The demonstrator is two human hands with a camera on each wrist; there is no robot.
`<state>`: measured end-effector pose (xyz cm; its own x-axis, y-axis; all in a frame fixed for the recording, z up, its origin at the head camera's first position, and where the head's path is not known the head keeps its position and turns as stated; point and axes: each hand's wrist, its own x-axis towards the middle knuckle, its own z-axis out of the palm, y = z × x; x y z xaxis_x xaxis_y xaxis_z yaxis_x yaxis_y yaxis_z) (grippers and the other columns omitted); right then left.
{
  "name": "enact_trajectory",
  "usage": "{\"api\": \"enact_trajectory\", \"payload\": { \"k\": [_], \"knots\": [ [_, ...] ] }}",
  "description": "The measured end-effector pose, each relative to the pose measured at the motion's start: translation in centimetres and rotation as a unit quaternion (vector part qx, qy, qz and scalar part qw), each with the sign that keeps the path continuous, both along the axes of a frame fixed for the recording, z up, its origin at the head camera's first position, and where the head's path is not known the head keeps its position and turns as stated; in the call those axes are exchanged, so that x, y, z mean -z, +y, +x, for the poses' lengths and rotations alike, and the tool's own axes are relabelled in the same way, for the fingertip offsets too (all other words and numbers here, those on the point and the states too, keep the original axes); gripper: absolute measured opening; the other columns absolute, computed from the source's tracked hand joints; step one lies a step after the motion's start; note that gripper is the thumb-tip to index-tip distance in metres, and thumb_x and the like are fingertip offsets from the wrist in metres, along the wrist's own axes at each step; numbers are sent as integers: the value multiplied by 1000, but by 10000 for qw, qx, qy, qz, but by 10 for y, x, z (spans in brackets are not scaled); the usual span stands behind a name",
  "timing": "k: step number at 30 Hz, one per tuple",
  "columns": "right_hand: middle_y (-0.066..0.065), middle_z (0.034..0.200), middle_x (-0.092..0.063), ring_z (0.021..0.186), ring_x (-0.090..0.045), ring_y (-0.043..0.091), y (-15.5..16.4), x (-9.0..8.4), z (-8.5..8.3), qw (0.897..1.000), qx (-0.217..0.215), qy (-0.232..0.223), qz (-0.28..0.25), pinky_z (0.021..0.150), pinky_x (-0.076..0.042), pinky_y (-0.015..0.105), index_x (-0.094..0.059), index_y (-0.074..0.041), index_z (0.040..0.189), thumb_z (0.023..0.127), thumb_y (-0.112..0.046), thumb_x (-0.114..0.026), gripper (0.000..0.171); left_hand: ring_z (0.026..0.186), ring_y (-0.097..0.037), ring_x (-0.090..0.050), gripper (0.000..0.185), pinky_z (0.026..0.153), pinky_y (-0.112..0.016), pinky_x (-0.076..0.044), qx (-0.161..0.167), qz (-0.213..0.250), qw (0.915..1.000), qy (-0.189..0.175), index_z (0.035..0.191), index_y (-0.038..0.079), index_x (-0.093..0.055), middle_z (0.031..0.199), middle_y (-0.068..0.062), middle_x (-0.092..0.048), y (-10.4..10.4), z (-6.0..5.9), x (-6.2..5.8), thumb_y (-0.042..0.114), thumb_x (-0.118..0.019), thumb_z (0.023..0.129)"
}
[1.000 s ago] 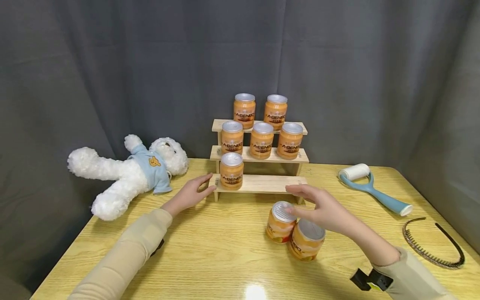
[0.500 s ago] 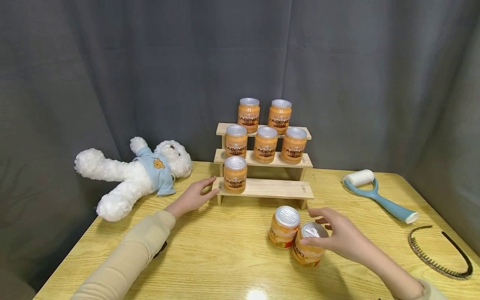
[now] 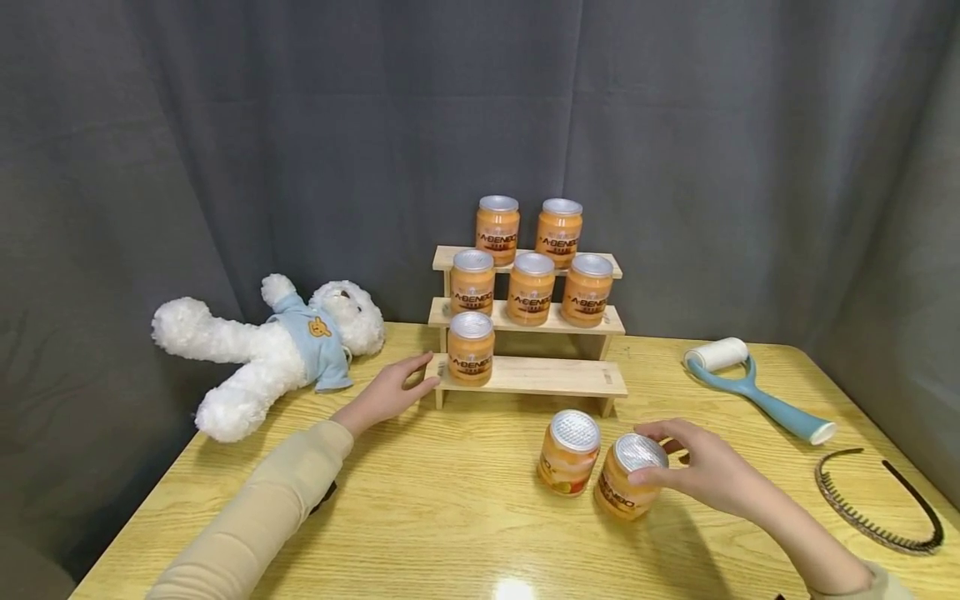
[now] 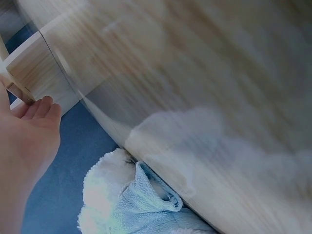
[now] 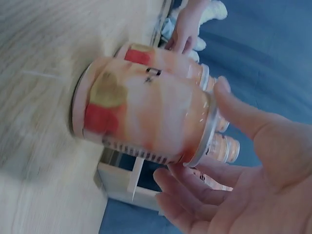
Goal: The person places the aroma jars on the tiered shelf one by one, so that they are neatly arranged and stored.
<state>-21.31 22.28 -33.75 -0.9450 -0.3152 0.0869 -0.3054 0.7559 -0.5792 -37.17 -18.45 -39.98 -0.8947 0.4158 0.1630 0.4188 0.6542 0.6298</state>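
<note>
In the head view my right hand [image 3: 701,467] pinches an orange can [image 3: 628,483] by its upper part, thumb on the near side and fingers behind. The right wrist view shows its silver rim between thumb and fingertips; whether its base touches the table I cannot tell. A second orange can [image 3: 568,457] stands just left of it, a small gap between them. My left hand [image 3: 386,390] grips the left end of the lowest board of a three-tier wooden rack [image 3: 555,377]. In the left wrist view its fingers [image 4: 41,108] curl at the board's end.
One can [image 3: 470,354] stands on the rack's bottom tier, three on the middle and two on top. A white teddy bear [image 3: 300,342] lies at left. At right lie a blue-handled lint roller [image 3: 757,387] and a dark toothed headband [image 3: 862,512]. A grey curtain [image 3: 375,125] hangs behind.
My right hand has come down from above the two cans and taken hold of the right one. That can has shifted right, away from its neighbour, and turned. My left hand stays at the rack.
</note>
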Motion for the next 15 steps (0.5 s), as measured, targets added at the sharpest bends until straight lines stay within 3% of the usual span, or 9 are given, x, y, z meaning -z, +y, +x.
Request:
{"api": "enact_trajectory", "payload": {
  "k": [6, 10, 15],
  "knots": [
    [24, 130, -53, 113, -54, 43, 8, 2, -3, 9998, 153, 17, 111, 86, -49, 57, -44, 3, 137, 83, -39, -70, 73, 136, -33, -34, 66, 111, -47, -34, -7, -30, 10000, 14, 147, 5, -31, 150, -14, -33, 1, -1, 0, 42, -50, 96],
    [31, 135, -44, 114, -51, 46, 5, 5, -1, 9987, 411, -254, -156, 83, -53, 50, -31, 10, 140, 84, -40, -69, 84, 136, -33, -34, 66, 111, -47, -33, 35, -30, 10000, 54, 147, 4, -31, 150, -15, -33, 2, -3, 1, 43, -50, 96],
    [29, 126, -49, 106, -56, 35, -3, 10, -1, 9969, 597, -280, -439, 72, -55, 30, -32, 14, 136, 81, -41, -73, 88, 136, -34, -34, 65, 111, -47, -33, 24, -54, 9999, 161, 146, 5, -32, 149, -16, -34, 1, -2, 2, 42, -50, 96]
  ]
}}
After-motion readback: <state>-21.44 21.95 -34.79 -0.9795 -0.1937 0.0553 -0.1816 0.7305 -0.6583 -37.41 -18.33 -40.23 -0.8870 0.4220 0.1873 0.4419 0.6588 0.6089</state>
